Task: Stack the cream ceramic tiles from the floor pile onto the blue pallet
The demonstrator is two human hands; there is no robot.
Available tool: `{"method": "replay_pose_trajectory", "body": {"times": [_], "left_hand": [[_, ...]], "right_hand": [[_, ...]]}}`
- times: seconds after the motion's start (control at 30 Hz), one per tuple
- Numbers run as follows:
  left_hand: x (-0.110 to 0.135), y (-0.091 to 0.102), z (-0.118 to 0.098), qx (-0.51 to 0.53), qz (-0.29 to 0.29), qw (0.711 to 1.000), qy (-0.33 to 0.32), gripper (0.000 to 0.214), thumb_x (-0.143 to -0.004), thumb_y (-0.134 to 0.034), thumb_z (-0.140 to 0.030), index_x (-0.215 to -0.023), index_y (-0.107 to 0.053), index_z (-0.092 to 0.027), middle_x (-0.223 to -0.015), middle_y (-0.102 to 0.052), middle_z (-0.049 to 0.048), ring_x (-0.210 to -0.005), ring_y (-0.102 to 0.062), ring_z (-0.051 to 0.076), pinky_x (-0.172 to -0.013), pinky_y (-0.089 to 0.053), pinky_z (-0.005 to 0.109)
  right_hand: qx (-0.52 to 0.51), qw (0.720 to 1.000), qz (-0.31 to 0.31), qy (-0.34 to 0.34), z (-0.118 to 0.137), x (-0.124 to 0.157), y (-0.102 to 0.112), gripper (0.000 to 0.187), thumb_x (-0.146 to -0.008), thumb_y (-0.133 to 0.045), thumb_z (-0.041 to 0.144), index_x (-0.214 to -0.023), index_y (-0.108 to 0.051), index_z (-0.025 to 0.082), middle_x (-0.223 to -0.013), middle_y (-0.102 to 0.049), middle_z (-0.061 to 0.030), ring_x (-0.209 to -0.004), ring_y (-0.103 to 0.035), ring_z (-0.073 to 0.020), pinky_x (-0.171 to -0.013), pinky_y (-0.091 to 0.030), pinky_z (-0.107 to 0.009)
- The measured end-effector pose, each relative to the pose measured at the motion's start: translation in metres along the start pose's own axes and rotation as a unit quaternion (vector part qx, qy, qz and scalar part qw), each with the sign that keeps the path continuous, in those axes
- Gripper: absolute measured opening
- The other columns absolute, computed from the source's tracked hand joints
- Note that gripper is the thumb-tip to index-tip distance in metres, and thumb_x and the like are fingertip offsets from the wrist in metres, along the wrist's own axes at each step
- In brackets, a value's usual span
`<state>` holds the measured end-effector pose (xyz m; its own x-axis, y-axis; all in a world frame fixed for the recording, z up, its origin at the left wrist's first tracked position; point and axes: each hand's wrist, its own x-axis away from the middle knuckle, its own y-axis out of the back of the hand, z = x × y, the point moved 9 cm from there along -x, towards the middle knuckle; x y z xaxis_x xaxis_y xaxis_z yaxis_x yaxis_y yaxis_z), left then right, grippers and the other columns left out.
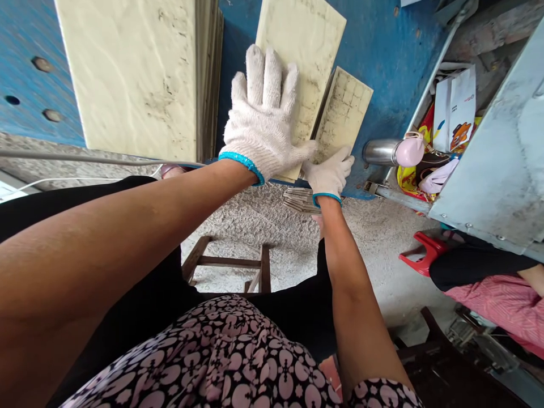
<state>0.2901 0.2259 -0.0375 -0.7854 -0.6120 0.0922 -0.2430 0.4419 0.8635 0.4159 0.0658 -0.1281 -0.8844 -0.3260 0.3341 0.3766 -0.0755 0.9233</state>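
Observation:
My left hand (pixel 263 116), in a white knit glove, lies flat with spread fingers on a cream tile (pixel 304 39) resting on the blue table (pixel 382 51). My right hand (pixel 329 173), also gloved, grips the near edge of a second cream tile (pixel 344 110) that is tilted up, its gridded back facing me, leaning against the first tile's right edge. A stack of several thin tiles (pixel 300 199) shows just below my right wrist.
A tall stack of cream tiles (pixel 140 73) stands at the left on the blue table. A metal flask with a pink cap (pixel 393 152), bags and a red stool (pixel 425 255) sit to the right. Another person's pink-sleeved arm (pixel 501 294) is at far right. A wooden stool (pixel 229 266) is beneath me.

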Motion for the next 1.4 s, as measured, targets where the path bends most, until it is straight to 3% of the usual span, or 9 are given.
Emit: {"method": "replay_pose_trajectory", "body": {"times": [0.13, 0.33, 0.43, 0.53, 0.77, 1.0, 1.13, 1.23, 1.4], "left_hand": [[-0.003, -0.01, 0.006, 0.001, 0.025, 0.999, 0.022, 0.115, -0.075, -0.06, -0.063, -0.158, -0.004, -0.007, -0.16, 0.004, 0.0236, -0.146, 0.008, 0.045, -0.114, 0.002, 0.058], [-0.004, -0.014, 0.01, 0.02, 0.041, 0.998, 0.038, 0.12, -0.071, -0.054, -0.073, -0.159, -0.001, -0.012, -0.163, 0.015, 0.0092, -0.145, 0.015, 0.038, -0.115, 0.009, 0.054], [-0.004, -0.012, 0.01, 0.015, 0.044, 0.998, 0.044, 0.118, -0.071, -0.056, -0.069, -0.158, -0.001, -0.012, -0.163, 0.014, 0.0107, -0.146, 0.014, 0.039, -0.115, 0.009, 0.053], [-0.003, -0.01, 0.008, 0.002, 0.047, 0.998, 0.045, 0.117, -0.072, -0.058, -0.066, -0.158, -0.002, -0.009, -0.162, 0.009, 0.0179, -0.146, 0.011, 0.042, -0.115, 0.005, 0.055], [0.0, -0.003, 0.0, -0.037, 0.005, 0.999, 0.011, 0.108, -0.077, -0.063, -0.05, -0.155, -0.006, -0.003, -0.156, -0.001, 0.0314, -0.144, 0.001, 0.05, -0.113, -0.004, 0.057], [-0.002, -0.002, 0.001, -0.031, -0.001, 0.999, 0.006, 0.108, -0.078, -0.064, -0.051, -0.155, -0.007, -0.002, -0.156, -0.002, 0.0332, -0.144, 0.001, 0.051, -0.112, -0.004, 0.059], [-0.004, -0.007, 0.006, -0.023, 0.03, 0.999, 0.027, 0.113, -0.076, -0.06, -0.06, -0.157, -0.003, -0.007, -0.159, 0.004, 0.0263, -0.145, 0.007, 0.047, -0.113, 0.0, 0.058], [-0.005, -0.012, 0.01, -0.018, 0.044, 0.998, 0.041, 0.118, -0.072, -0.059, -0.067, -0.158, -0.001, -0.011, -0.161, 0.007, 0.0214, -0.145, 0.01, 0.044, -0.114, 0.003, 0.056], [-0.005, -0.009, 0.006, -0.043, 0.006, 0.999, 0.017, 0.114, -0.073, -0.064, -0.055, -0.156, -0.005, -0.004, -0.156, 0.001, 0.0319, -0.144, 0.003, 0.051, -0.11, -0.002, 0.059]], "right_hand": [[-0.023, 0.995, -0.037, 0.086, -0.008, 0.01, 0.022, 0.111, -0.07, -0.073, 0.065, -0.15, -0.014, 0.014, -0.151, -0.016, -0.0294, -0.141, -0.019, -0.0485, -0.104, -0.032, -0.07], [-0.011, 0.958, -0.077, 0.276, -0.063, 0.063, 0.084, 0.052, -0.095, -0.053, 0.046, -0.137, -0.045, 0.018, -0.125, -0.056, -0.0158, -0.114, -0.057, -0.0282, -0.097, -0.048, -0.045], [0.079, 0.92, 0.01, 0.384, -0.081, 0.097, 0.077, 0.027, -0.099, -0.047, 0.035, -0.115, -0.063, 0.019, -0.109, -0.065, -0.0117, -0.097, -0.06, -0.0254, -0.084, -0.048, -0.037], [0.169, 0.875, 0.113, 0.44, -0.088, 0.119, 0.05, 0.028, -0.099, -0.043, 0.026, -0.115, -0.065, 0.019, -0.108, -0.066, -0.0104, -0.089, -0.058, -0.0245, -0.074, -0.043, -0.035], [0.26, 0.864, 0.186, 0.388, -0.091, 0.115, 0.019, 0.024, -0.095, -0.045, 0.023, -0.103, -0.067, 0.019, -0.091, -0.062, -0.0087, -0.077, -0.05, -0.0232, -0.063, -0.032, -0.034], [0.105, 0.916, 0.151, 0.357, -0.111, 0.119, 0.027, 0.017, -0.09, -0.054, 0.026, -0.098, -0.069, 0.022, -0.111, -0.063, -0.0102, -0.102, -0.055, -0.0291, -0.089, -0.043, -0.043], [-0.047, 0.953, 0.176, 0.243, -0.148, 0.107, 0.018, 0.021, -0.081, -0.057, 0.026, -0.099, -0.067, 0.02, -0.103, -0.065, -0.0105, -0.099, -0.061, -0.0262, -0.087, -0.051, -0.04], [-0.096, 0.942, 0.232, 0.222, -0.162, 0.105, 0.002, 0.029, -0.079, -0.057, 0.026, -0.105, -0.068, 0.019, -0.104, -0.066, -0.0101, -0.098, -0.063, -0.0254, -0.084, -0.055, -0.039], [-0.097, 0.908, 0.295, 0.281, -0.157, 0.108, -0.015, 0.037, -0.077, -0.057, 0.019, -0.113, -0.069, 0.02, -0.117, -0.066, -0.0095, -0.112, -0.061, -0.0252, -0.1, -0.051, -0.04]]}}
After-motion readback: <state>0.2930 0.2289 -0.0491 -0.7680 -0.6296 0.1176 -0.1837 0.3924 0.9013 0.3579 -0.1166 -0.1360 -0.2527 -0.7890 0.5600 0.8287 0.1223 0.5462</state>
